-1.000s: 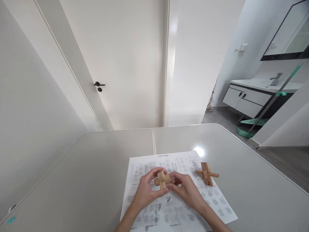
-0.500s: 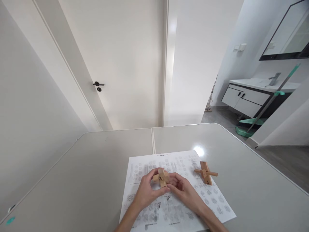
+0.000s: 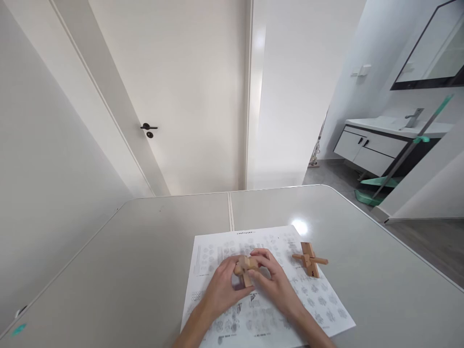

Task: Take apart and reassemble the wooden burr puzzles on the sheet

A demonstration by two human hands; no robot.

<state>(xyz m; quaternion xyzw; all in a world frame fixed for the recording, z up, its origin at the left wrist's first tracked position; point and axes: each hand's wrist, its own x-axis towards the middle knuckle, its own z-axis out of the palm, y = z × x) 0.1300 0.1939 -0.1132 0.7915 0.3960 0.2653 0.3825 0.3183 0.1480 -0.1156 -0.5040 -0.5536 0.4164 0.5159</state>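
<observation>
Head view. Wooden puzzle (image 3: 247,279), 1 pc., interlocked blocks, sl. blurred: betw. both hands, above printed sheet (image 3: 210,253); turned vs. 0.5 s ago. L hand (image 3: 223,287): thumb & fingers gripping its left & lower blocks. R hand (image 3: 273,280): fingers raised since, pinching right block. 2nd wooden puzzle (image 3: 309,261): sheet's R edge, unmoved.

That pale wooden interlocking burr puzzle (image 3: 248,264), short blocky bars crossing one another, is slightly blurred, held between the person's left hand (image 3: 222,286) and right hand (image 3: 274,280), one bar (image 3: 247,280) slanting down toward the person.
</observation>
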